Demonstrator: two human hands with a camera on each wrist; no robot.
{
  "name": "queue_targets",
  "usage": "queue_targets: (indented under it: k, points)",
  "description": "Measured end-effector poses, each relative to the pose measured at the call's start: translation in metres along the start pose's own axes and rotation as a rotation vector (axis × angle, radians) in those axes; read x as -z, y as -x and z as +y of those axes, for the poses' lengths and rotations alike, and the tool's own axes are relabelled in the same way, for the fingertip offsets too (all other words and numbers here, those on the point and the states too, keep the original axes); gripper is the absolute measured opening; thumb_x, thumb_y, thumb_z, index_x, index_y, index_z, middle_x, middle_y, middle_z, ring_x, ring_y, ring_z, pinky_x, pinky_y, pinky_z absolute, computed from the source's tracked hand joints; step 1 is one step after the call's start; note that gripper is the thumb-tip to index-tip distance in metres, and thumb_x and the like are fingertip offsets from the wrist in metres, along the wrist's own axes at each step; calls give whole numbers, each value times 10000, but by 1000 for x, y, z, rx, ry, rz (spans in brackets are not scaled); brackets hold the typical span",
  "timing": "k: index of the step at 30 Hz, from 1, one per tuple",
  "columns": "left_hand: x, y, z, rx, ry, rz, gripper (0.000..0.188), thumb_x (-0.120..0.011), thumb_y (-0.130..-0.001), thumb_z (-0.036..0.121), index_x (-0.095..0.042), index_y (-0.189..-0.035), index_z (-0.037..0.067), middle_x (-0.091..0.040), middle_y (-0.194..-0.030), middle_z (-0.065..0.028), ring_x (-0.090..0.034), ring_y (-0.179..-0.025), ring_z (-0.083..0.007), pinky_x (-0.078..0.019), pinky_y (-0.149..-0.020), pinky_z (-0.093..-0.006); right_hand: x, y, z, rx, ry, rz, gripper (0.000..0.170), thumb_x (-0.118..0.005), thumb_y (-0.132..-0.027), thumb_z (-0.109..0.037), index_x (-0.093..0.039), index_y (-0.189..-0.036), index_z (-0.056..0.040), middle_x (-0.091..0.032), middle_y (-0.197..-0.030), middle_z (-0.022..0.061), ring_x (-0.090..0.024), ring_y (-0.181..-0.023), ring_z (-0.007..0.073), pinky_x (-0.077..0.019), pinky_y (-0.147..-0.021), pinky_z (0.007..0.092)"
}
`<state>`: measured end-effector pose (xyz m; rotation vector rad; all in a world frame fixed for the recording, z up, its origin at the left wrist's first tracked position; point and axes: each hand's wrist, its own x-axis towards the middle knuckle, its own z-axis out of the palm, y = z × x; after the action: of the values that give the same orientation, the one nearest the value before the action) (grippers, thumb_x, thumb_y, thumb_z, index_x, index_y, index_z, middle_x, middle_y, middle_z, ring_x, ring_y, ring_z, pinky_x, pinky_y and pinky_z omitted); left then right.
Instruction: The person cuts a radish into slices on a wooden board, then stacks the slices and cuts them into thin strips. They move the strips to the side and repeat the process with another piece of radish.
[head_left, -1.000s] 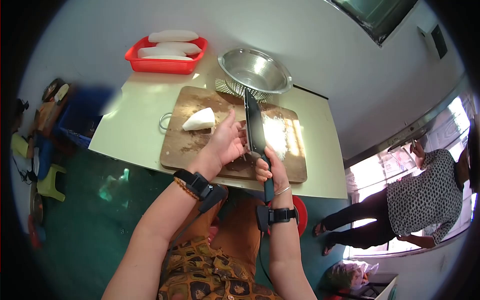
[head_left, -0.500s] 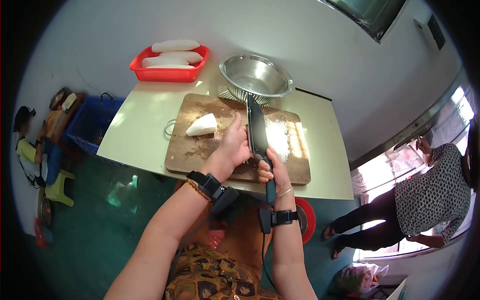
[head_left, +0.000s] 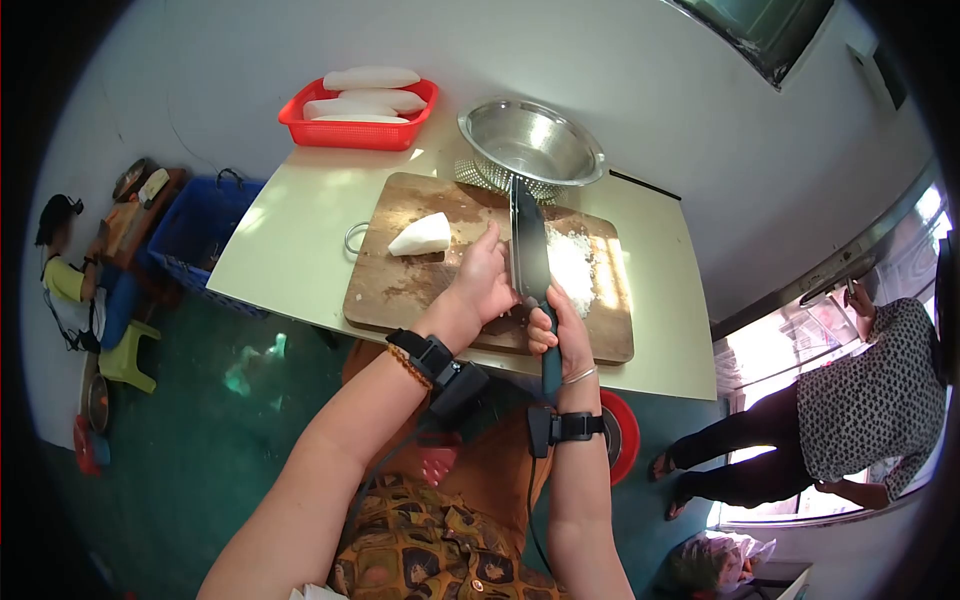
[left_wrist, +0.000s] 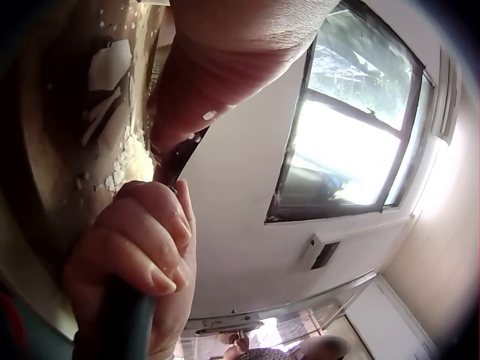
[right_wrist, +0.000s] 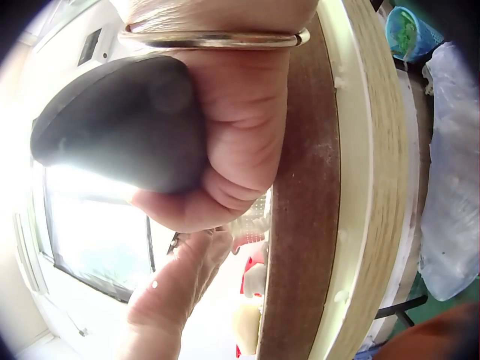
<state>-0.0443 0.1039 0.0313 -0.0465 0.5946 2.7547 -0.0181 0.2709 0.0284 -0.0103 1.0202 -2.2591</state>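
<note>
My right hand [head_left: 568,335] grips the dark handle of a kitchen knife [head_left: 532,245], its wide blade held up over the cutting board [head_left: 390,295]. The left hand [head_left: 482,285] is at the blade's left side, thumb pointing up, its fingers extended to the blade and partly hidden by it. White bits stick to the left hand's skin in the left wrist view. Right of the blade lies a pile of finely chopped white pieces [head_left: 573,265]. A peeled white radish chunk [head_left: 420,235] lies on the board's left part.
Behind the board a steel bowl [head_left: 530,135] sits with a perforated colander [head_left: 480,175] under it. A red basket [head_left: 350,135] of whole white radishes [head_left: 372,78] stands at the back left. One person [head_left: 865,390] stands by the window at right; another [head_left: 65,270] is far left.
The head view has shifted, sliding the scene rightward. The left hand has turned slightly, showing less palm beside the blade. The knife keeps about the same place over the board.
</note>
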Motion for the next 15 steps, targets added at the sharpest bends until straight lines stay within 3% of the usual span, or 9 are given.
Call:
queue_targets:
  k: [5,9,15]
  points:
    - [-12,0,2,20,24,30,635,-243,-969,552,-531,-1158,18,-609,-1075,-132,-593,-967,-280,-481,-864,-442,1,-4,-2,-3,19,-16,399,-380,-1002,-258,-330,-1398,-283,-416,-600,-16,-357,-385,56,-341,-366,203]
    - [-4,-5,0,12,12,-87,620,-247,-970,549,-532,-1158,32,-611,-1070,-130,-590,-969,-267,-480,-862,-434,3,-1,-1,6,5,-3,394,-374,-1005,-258,-327,-1395,-285,-417,-604,-15,-361,-392,57,-349,-374,207]
    - [-8,0,1,21,14,-65,623,-256,-961,574,-555,-1125,52,-643,-994,-112,-620,-890,-245,-508,-763,-409,-3,-3,-1,26,57,54,353,-380,-1002,-306,-385,-1355,-312,-399,-587,-52,-348,-385,22,-311,-355,157]
